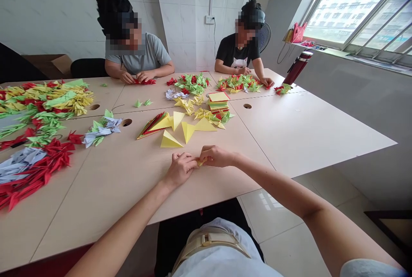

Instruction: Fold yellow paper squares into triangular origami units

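Both my hands meet over the table near its front edge. Between their fingertips shows a small bit of folded yellow paper, mostly hidden. My left hand is closed on its left side, fingers curled against it. My right hand pinches it from the right. Just beyond my hands lie several yellow folded paper triangles. A fanned stack of red, green and yellow folded papers rests left of them. Behind stands a pile of square paper sheets, with yellow paper cranes beside it.
Large heaps of coloured paper cranes cover the table's left side. Two people sit across, handling red paper, with crane piles before them. A dark red flask stands at the far right edge. Cable holes pierce the tabletop.
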Available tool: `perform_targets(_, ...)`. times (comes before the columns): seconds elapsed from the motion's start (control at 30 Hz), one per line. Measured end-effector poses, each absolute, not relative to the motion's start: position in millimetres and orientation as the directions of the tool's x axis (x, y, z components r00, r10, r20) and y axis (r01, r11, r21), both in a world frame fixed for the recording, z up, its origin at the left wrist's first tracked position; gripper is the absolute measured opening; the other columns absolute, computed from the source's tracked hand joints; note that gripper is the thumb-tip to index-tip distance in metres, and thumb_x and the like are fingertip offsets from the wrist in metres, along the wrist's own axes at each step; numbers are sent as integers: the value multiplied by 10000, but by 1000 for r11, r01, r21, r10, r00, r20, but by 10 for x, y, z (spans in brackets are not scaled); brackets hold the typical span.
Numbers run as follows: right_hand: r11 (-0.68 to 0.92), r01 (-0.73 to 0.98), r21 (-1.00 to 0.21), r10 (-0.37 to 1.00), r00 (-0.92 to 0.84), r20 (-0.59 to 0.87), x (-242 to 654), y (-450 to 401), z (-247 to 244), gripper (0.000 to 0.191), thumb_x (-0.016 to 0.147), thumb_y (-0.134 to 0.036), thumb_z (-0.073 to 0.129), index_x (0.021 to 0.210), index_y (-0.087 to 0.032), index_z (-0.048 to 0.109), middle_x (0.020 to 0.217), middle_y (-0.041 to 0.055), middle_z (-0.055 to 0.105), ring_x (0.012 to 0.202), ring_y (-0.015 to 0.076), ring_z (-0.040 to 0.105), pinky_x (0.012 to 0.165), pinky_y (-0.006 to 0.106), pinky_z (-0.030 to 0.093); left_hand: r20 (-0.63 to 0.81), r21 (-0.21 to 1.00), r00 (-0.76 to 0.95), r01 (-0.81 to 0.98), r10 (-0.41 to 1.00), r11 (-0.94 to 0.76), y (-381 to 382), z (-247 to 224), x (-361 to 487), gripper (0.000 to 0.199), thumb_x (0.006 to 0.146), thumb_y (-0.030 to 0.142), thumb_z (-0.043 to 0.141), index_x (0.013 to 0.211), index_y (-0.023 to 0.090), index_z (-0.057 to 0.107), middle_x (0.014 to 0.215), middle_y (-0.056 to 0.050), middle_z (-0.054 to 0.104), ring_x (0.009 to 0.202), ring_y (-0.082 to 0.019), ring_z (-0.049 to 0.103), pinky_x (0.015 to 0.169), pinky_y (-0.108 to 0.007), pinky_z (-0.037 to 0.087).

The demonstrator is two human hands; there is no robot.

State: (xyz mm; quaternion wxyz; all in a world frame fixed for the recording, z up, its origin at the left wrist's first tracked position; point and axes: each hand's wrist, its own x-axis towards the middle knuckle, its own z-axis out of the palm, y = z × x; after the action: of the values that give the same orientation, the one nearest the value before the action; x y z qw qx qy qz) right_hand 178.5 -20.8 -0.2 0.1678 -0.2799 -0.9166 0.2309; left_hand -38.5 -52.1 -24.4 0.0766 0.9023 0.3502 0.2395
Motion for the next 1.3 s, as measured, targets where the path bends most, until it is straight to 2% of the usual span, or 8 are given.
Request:
perform_targets(0.07, 785, 419, -456, 545, -817, 188, 1767, -211, -1, 114, 805, -149, 563, 857, -159, 663, 859, 50, 595, 703, 103, 543, 652, 209, 401, 373, 313, 643, 591, 668, -744, -517, -252, -387, 177, 835, 112, 518, 757, 231, 624, 944, 13, 712, 961, -182, 569, 786, -377, 230)
perform_targets(0.17, 849, 433, -304, 496, -850, 175, 1736, -206, 7, 157, 858, -195, 512, 860, -181, 668, 834, 44, 616, 718, 117, 549, 658, 223, 392, 366, 325, 632, 602, 684, -730, -509, -261, -386, 213, 815, 59, 473, 705, 202, 585, 857, 5, 707, 941, -179, 581, 782, -368, 238)
perform_targets(0.3, 878, 459, -131, 476, -865, 160, 1708, -218, 18, 177, 866, -226, 496, 919, -176, 658, 821, 54, 633, 710, 132, 550, 610, 235, 369, 363, 353, 585, 634, 725, -688, -508, -258, -374, 187, 831, 77, 444, 753, 195, 566, 851, -15, 691, 883, -171, 597, 773, -350, 262)
perform_targets(0.53, 894, 436, -102, 448, -875, 182, 1742, -233, 18, 209, 863, -168, 473, 986, -197, 639, 881, 39, 650, 719, 118, 566, 633, 234, 384, 360, 358, 570, 647, 739, -673, -512, -253, -370, 174, 872, 127, 432, 893, 229, 572, 913, -13, 680, 886, -169, 597, 776, -341, 278)
perform_targets(0.83, 925, 373, 78, 369, -927, 62, 1703, -198, 19, 221, 897, -212, 410, 972, -159, 611, 895, 73, 622, 735, 143, 557, 591, 252, 362, 324, 367, 543, 682, 775, -632, -476, -321, -372, 155, 891, 178, 407, 941, 230, 544, 934, -22, 661, 889, -176, 584, 795, -336, 307)
perform_targets(1.17, 913, 401, 79, 401, -916, 13, 1651, -206, 67, 228, 891, -217, 403, 983, -146, 599, 873, 78, 614, 714, 145, 560, 574, 260, 364, 356, 361, 536, 676, 765, -642, -469, -331, -372, 156, 895, 177, 397, 916, 216, 546, 891, -17, 654, 855, -169, 580, 789, -326, 313)
perform_targets(1.3, 915, 387, 114, 390, -921, 1, 1660, -226, 79, 241, 907, -207, 372, 945, -143, 601, 871, 85, 611, 705, 144, 552, 565, 253, 352, 358, 359, 538, 676, 764, -644, -465, -319, -369, 142, 887, 170, 411, 922, 218, 539, 900, -12, 656, 867, -168, 582, 784, -320, 308)
